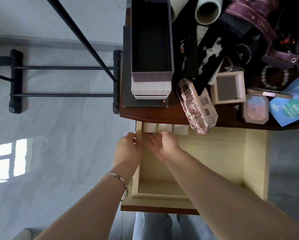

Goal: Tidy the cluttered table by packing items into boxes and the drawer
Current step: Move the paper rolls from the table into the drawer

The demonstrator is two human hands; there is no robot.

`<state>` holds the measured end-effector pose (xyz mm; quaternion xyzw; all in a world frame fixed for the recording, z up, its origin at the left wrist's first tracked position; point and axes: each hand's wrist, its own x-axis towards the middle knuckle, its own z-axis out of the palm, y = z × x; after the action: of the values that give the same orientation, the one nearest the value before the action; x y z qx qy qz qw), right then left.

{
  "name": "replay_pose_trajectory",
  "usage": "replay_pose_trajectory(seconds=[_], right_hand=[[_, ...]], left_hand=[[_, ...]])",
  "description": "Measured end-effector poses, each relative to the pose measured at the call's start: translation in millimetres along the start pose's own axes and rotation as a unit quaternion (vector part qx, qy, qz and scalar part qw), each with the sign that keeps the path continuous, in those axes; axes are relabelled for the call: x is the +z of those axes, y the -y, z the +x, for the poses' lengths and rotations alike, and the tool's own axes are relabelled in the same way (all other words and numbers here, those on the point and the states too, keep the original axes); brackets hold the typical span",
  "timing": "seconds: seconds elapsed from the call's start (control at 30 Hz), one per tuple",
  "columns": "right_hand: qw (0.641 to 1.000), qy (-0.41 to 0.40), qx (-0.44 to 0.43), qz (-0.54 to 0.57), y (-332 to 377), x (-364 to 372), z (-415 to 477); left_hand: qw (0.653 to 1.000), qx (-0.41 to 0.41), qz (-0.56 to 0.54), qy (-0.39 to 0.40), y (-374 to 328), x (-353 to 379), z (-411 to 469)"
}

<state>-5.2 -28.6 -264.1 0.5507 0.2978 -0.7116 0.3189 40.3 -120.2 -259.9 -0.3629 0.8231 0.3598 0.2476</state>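
The light wood drawer (pixel 214 153) is pulled out below the dark table edge (pixel 154 116). Three small cream boxes (pixel 165 128) stand in a row at its back left, half under the tabletop. My left hand (pixel 128 148) rests on the drawer's left wall with its fingers around the top edge. My right hand (pixel 162 144) is inside the drawer, fingers spread, its fingertips touching the front of the left and middle cream boxes. It holds nothing.
On the table stand an open tall purple box (pixel 151 40) on stacked boxes, a pink embossed palette (pixel 196 106) overhanging the edge, a small pink square box (pixel 228 87), an octagonal compact (pixel 255 110), a bead bracelet (pixel 274 77), a blue pack (pixel 290 104) and paper rolls (pixel 207 13).
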Motion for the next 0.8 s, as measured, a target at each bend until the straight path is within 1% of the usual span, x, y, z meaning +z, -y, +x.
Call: replay_pose_trajectory(seconds=[0.07,0.13,0.2,0.23,0.27,0.33,0.37,0.43,0.47,0.5,0.57,0.63,0.73,0.8], right_hand=[[0.994,0.02,-0.013,-0.105,-2,-2,-2],[0.976,0.013,-0.025,-0.217,-5,-15,-6],[0.946,-0.016,-0.037,-0.321,-2,-31,-17],[0.925,-0.024,-0.04,-0.376,2,-39,-26],[0.9,-0.027,-0.044,-0.434,6,-46,-36],[0.833,-0.019,-0.06,-0.549,21,-53,-62],[0.794,-0.012,-0.07,-0.603,31,-55,-75],[0.709,-0.005,-0.096,-0.699,59,-51,-107],[0.681,-0.005,-0.106,-0.724,72,-47,-122],[0.668,-0.001,-0.119,-0.735,87,-42,-137],[0.661,0.001,-0.156,-0.734,120,-28,-164],[0.661,-0.012,-0.201,-0.723,155,-11,-178],[0.632,-0.034,-0.293,-0.717,210,18,-186],[0.62,-0.045,-0.352,-0.7,245,42,-183]], left_hand=[[1.0,-0.004,0.0,0.006,-1,0,0],[0.999,-0.009,0.042,0.025,-2,-1,-3],[0.991,-0.017,0.119,0.056,-7,-6,-11],[0.986,-0.019,0.15,0.067,-12,-12,-17],[0.982,-0.011,0.176,0.073,-16,-17,-23],[0.973,0.043,0.213,0.081,-35,-33,-41],[0.968,0.079,0.221,0.084,-47,-41,-50],[0.966,0.138,0.203,0.076,-80,-61,-67],[0.967,0.16,0.186,0.068,-98,-69,-75],[0.966,0.184,0.173,0.057,-119,-77,-81],[0.96,0.226,0.158,0.039,-164,-94,-87],[0.959,0.249,0.133,0.025,-207,-107,-84],[0.96,0.262,0.098,-0.005,-265,-119,-62],[0.96,0.256,0.107,-0.034,-295,-121,-37]])
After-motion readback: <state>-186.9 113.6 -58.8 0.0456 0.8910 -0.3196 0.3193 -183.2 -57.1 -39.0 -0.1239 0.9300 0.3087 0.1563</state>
